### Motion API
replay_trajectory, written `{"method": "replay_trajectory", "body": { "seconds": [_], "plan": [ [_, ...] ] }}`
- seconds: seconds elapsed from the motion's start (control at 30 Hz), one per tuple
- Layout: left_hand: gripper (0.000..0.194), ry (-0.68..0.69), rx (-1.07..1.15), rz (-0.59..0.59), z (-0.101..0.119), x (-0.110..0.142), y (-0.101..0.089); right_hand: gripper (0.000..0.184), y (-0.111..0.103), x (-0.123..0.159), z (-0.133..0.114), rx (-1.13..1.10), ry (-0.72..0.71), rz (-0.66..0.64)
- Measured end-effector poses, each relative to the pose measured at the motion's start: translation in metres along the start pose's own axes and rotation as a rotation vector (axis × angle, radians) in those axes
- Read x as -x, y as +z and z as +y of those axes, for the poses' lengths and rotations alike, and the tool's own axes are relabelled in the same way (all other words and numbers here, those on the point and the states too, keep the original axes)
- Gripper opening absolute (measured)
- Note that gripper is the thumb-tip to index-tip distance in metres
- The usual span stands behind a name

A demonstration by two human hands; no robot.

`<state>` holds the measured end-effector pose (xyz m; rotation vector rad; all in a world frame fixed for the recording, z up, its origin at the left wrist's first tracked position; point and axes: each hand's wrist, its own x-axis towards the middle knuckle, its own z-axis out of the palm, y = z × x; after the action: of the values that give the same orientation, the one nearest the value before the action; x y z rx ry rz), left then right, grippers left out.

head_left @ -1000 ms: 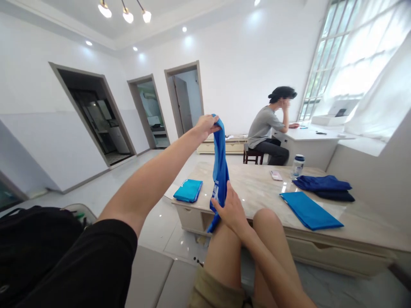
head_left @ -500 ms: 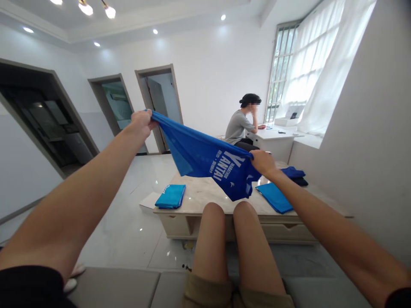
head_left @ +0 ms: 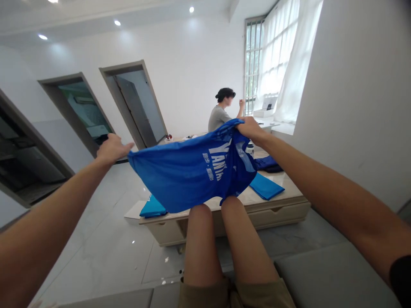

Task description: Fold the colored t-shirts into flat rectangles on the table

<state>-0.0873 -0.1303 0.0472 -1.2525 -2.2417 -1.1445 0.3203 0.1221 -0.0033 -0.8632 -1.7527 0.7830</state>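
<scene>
Rm [head_left: 180, 64]: hands [head_left: 112, 149] [head_left: 252, 129] prob. pinched on cloth [head_left: 173, 175]

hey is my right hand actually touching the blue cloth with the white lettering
Touching. The head view shows your right hand closed on the upper edge of the blue cloth, fabric bunched against the fingers with no gap.

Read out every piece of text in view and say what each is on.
"YANTA", on the blue shirt, running into folds.
Chinese characters and small print beside it, same shirt: too unclear to read reliably.
White lettering on the folded turquoise garment: partly hidden, unreadable.
</scene>
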Motion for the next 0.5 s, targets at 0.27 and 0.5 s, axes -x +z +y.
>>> {"method": "replay_trajectory", "body": {
  "seconds": [0.27, 0.5],
  "plan": [
    [0.077, 0.218, 0.572, -0.654, 0.111, 0.089, 0.169, 0.012, 0.072, 0.016, -0.018, -0.075, -0.248, -0.453],
    [0.028, 0.11, 0.682, -0.442, 0.116, 0.065, 0.196, 0.064, 0.082, 0.079, 0.076, -0.251, -0.229, -0.262]
  ]
}}
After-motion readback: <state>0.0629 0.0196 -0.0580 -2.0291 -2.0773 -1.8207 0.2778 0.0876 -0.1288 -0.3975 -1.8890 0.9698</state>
